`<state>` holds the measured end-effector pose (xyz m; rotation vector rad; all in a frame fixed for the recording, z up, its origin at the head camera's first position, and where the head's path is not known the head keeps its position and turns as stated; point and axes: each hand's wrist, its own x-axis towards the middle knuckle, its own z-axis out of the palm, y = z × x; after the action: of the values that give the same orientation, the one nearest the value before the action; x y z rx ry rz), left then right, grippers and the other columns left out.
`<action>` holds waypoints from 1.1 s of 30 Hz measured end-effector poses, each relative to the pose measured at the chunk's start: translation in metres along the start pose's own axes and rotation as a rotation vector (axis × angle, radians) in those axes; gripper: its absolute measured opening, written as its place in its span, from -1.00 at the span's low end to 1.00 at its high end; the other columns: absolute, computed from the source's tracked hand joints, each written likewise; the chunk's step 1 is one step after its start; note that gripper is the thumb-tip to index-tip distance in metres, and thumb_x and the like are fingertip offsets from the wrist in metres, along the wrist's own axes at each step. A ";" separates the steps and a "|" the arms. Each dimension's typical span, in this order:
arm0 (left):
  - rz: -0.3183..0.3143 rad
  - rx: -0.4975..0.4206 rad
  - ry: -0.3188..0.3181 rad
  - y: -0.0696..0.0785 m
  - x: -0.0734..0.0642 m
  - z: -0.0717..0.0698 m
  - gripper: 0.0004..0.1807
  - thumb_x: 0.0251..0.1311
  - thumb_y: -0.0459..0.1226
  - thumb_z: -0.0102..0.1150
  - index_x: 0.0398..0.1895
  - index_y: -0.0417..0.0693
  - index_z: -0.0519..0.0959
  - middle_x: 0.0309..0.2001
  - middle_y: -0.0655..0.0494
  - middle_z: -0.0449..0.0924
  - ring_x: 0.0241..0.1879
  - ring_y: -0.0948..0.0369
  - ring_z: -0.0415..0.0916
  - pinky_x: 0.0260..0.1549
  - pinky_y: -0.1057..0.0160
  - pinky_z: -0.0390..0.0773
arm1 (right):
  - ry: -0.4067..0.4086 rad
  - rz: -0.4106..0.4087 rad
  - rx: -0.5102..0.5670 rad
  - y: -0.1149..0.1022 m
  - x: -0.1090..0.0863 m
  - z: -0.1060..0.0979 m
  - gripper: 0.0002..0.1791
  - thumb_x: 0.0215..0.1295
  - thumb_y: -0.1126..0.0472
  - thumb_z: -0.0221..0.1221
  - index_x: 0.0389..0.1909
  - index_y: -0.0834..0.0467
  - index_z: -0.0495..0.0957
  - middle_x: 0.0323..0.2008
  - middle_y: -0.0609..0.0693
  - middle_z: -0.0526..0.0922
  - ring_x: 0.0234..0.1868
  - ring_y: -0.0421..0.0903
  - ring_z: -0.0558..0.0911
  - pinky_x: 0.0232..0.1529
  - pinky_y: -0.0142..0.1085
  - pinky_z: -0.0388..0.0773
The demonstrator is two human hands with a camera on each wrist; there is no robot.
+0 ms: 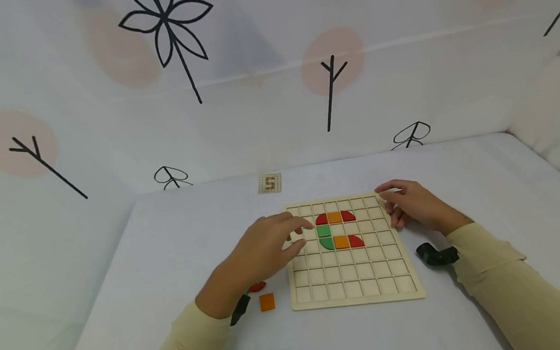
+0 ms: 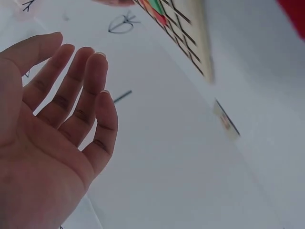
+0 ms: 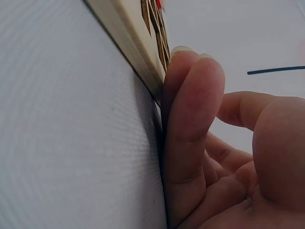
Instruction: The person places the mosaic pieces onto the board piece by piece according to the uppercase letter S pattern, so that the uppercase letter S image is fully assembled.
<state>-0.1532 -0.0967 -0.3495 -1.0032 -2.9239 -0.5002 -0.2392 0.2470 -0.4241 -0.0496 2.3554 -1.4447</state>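
A cream grid board (image 1: 355, 289) lies on the white-covered table. Red, orange and green flat pieces sit in its cells: an upper row with an orange square (image 1: 334, 217) between red quarter-rounds, a green square (image 1: 323, 230) below, then a lower row ending in a red quarter-round (image 1: 356, 240). My left hand (image 1: 266, 245) hovers over the board's left side, fingers loosely bent; the left wrist view shows its palm bare. At the far right corner, my right hand (image 1: 414, 203) rests its fingertips against the board's edge, with fingers (image 3: 190, 105) right at the side wall.
Beyond the board lies a small card (image 1: 269, 183) with an S-shaped pattern on a grid. A loose orange square (image 1: 267, 302) and a red piece (image 1: 257, 286) lie left of the board, partly beneath the left wrist. A patterned cloth (image 1: 265, 115) rises behind the table.
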 end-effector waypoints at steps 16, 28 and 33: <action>-0.280 -0.189 -0.197 -0.054 -0.060 -0.014 -0.65 0.18 -0.19 0.39 0.05 0.13 0.63 -0.11 0.24 0.61 -0.12 0.28 0.49 -0.20 0.27 0.55 | 0.000 -0.002 0.001 -0.003 0.000 0.003 -0.47 0.57 0.03 -0.06 0.42 0.21 0.24 -0.33 0.05 0.54 -0.57 -0.13 0.66 -0.50 -0.27 0.63; -0.367 -0.180 -0.406 -0.083 -0.069 -0.013 -0.46 -0.15 -0.13 0.61 -0.05 0.33 0.57 -0.08 0.26 0.48 -0.10 0.22 0.39 -0.16 0.15 0.48 | 0.007 0.005 -0.010 -0.004 -0.002 0.001 -0.48 0.57 0.04 -0.06 0.40 0.21 0.25 -0.35 0.04 0.52 -0.57 -0.14 0.65 -0.48 -0.27 0.64; -0.384 -0.166 -0.417 -0.088 -0.068 -0.008 -0.53 -0.17 -0.18 0.60 -0.19 0.33 0.54 -0.12 0.25 0.45 -0.11 0.18 0.37 -0.24 0.16 0.47 | 0.008 0.011 -0.012 -0.005 -0.003 0.000 -0.48 0.57 0.03 -0.07 0.41 0.20 0.26 -0.34 0.05 0.53 -0.57 -0.13 0.65 -0.49 -0.27 0.64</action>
<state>-0.1530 -0.2053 -0.3758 -0.6101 -3.5286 -0.6159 -0.2373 0.2450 -0.4192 -0.0341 2.3667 -1.4278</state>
